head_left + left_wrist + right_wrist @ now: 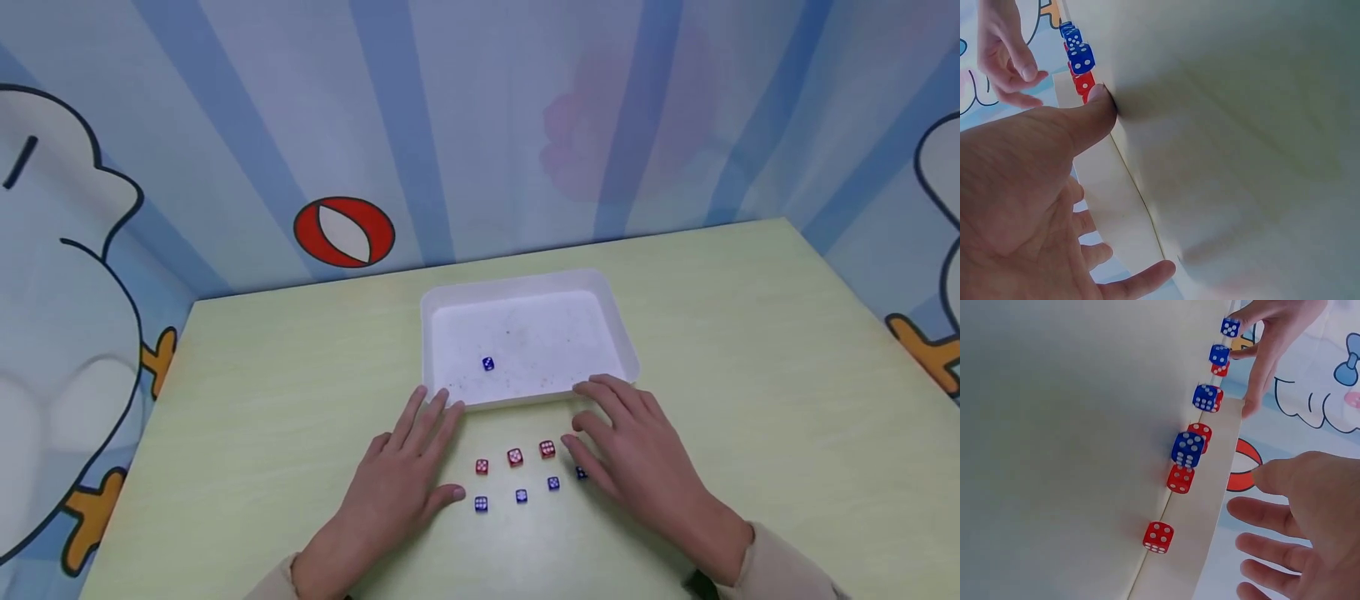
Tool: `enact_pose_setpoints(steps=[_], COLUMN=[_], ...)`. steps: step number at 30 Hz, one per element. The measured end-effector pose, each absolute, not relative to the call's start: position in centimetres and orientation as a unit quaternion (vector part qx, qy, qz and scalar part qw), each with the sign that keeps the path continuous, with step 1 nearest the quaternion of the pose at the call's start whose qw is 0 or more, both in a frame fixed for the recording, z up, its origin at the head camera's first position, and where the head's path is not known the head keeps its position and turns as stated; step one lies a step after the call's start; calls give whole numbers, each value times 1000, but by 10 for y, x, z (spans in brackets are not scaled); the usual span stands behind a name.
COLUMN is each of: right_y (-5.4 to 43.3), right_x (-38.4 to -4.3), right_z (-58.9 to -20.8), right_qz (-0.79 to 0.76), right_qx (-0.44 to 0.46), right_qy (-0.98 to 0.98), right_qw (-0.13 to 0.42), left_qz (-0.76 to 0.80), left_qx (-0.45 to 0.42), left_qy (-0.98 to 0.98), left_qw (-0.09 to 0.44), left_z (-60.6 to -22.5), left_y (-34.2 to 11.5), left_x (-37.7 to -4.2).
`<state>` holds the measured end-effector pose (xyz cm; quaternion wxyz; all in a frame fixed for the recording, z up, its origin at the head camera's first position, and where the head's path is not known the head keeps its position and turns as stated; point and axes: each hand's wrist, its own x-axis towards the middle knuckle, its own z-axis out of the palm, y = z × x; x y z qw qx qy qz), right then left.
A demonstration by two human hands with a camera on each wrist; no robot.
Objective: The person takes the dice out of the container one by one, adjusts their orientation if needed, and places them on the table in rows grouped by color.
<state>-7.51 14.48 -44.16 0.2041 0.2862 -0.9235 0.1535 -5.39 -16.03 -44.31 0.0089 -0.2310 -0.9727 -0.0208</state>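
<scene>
A shallow white tray (pixel 525 287) stands on the table with one blue die (pixel 488 364) inside it. In front of it lies a row of red dice (pixel 514 457), and nearer me a row of blue dice (pixel 521 496). My left hand (pixel 405 475) lies left of the rows, fingers spread, fingertips at the tray's near left corner. Its thumb points toward the leftmost blue die (pixel 481 504). My right hand (pixel 637 450) hovers over the right end of the rows, fingers loosely bent, holding nothing. It partly covers a blue die (pixel 582 472); the right wrist view shows another red die (pixel 1158 537).
The pale yellow table (pixel 750 333) reaches back to a blue striped wall (pixel 510 125) with a printed red and white ball (pixel 344 232). Cartoon figures are printed on the side walls. A small dark object (pixel 701 586) shows under the right wrist.
</scene>
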Motion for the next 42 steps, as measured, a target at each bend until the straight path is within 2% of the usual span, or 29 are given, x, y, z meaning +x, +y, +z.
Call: enact_pose_setpoints(steps=[23, 31, 42], right_y=[96, 82, 64], right_x=[-149, -173, -186], right_z=[-429, -429, -431], right_qz=[113, 89, 101], right_qx=[316, 351, 342], right_qy=[-921, -919, -930], right_qw=[196, 153, 91], left_qz=[-17, -7, -4], left_qx=[-235, -236, -235], left_qy=[-972, -972, -972], left_qw=[21, 22, 20], left_z=[-443, -442, -443], left_y=[-159, -159, -159], left_x=[-56, -57, -57])
